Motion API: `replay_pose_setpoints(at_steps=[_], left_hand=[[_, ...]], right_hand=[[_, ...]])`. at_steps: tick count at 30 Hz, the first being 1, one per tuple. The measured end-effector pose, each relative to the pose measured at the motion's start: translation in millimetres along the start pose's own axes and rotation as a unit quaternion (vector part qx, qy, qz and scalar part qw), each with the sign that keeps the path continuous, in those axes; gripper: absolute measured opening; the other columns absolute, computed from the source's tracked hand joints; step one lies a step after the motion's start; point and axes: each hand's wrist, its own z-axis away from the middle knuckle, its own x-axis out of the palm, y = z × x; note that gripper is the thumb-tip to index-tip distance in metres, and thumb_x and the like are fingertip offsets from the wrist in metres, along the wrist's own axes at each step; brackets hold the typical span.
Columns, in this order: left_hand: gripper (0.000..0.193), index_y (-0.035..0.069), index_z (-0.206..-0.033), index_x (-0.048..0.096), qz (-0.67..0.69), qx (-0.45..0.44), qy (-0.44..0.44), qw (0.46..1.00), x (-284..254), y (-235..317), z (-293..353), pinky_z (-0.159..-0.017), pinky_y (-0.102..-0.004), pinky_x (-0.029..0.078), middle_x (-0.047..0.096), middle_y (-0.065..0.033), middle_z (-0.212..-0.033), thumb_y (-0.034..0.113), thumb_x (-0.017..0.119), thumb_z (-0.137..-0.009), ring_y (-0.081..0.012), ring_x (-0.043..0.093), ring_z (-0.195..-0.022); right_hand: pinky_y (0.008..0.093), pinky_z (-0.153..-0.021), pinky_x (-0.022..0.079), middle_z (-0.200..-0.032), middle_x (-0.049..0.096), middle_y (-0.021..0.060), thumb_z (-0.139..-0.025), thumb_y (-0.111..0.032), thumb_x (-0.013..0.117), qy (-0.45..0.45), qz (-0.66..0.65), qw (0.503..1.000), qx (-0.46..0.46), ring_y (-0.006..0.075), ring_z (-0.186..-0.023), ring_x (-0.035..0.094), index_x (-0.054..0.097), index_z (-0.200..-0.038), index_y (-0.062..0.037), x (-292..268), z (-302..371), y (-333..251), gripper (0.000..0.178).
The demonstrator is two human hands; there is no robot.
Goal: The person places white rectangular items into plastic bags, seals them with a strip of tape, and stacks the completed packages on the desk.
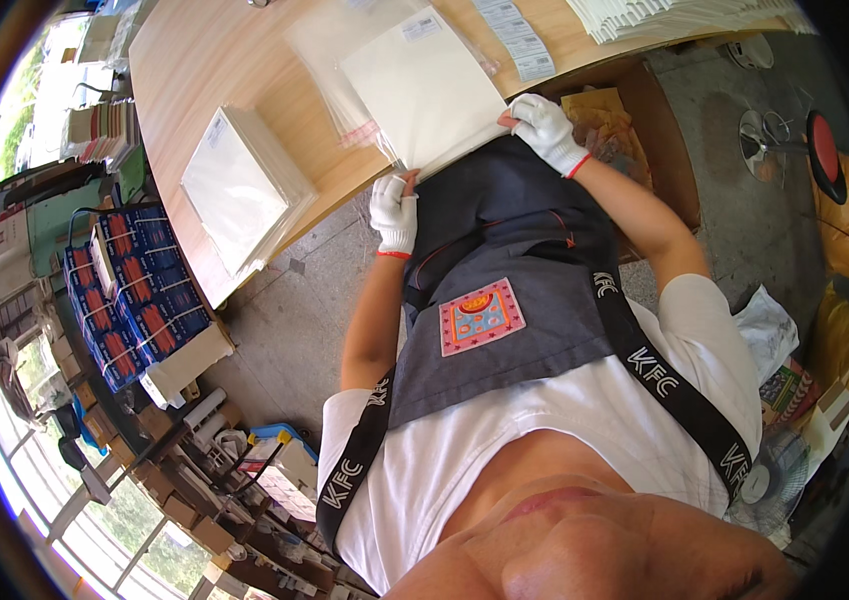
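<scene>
A flat white pack in clear plastic (426, 95) lies at the table's near edge, with a small printed label by its far end. My left hand (394, 215), in a white glove with bare fingertips, pinches its near left corner. At its near right corner, my right hand (542, 132) grips the edge in a matching glove with a red cuff. Beneath the pack and to its left spread loose clear plastic bags (319, 50). Farther left rests a stack of similar white bagged packs (244, 190), the top one bearing a label.
A strip of printed labels (516, 40) lies right of the pack. White stacked sheets (644, 18) fill the table's far right. Under the table stands an open cardboard box (659, 130). Strapped blue packages (139, 290) are piled at left. A red-topped stool (824, 155) stands right.
</scene>
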Motion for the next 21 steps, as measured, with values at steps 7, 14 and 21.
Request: replay_pose_setpoints(at_steps=[7,14,21], left_hand=[[0.017,0.008,-0.097,0.054,0.451,-0.409,0.18,0.773,31,11,1,-0.06,-0.0259,0.046,0.056,0.0021,-0.08,0.012,0.064,-0.084,-0.0068,0.052,-0.068],[0.019,0.01,-0.086,0.051,0.502,-0.45,0.056,0.736,15,15,2,-0.054,-0.0228,0.048,0.054,0.0007,-0.075,0.027,0.061,-0.089,-0.0079,0.053,-0.061],[0.021,0.006,-0.077,0.046,0.415,-0.228,0.087,0.877,-40,48,-25,-0.058,-0.021,0.039,0.047,0.0025,-0.066,0.015,0.062,-0.088,-0.0056,0.045,-0.061]], right_hand=[[0.0216,-0.046,0.034,-0.067,0.049,-0.0065,-0.082,-0.028,0.068,0.2,-0.353,0.821,0.402,0.0045,-0.055,0.042,0.051,-0.078,-0.0101,57,5,12,0.025],[0.0231,-0.047,0.042,-0.07,0.055,-0.0002,-0.088,-0.062,0.039,0.038,-0.343,0.799,0.491,0.0081,-0.054,0.05,0.059,-0.09,-0.0043,18,3,4,0.06],[0.0208,-0.047,0.038,-0.068,0.053,-0.0034,-0.09,-0.026,0.059,-0.034,-0.452,0.813,0.365,0.0058,-0.054,0.049,0.06,-0.098,-0.0086,15,4,-1,0.019]])
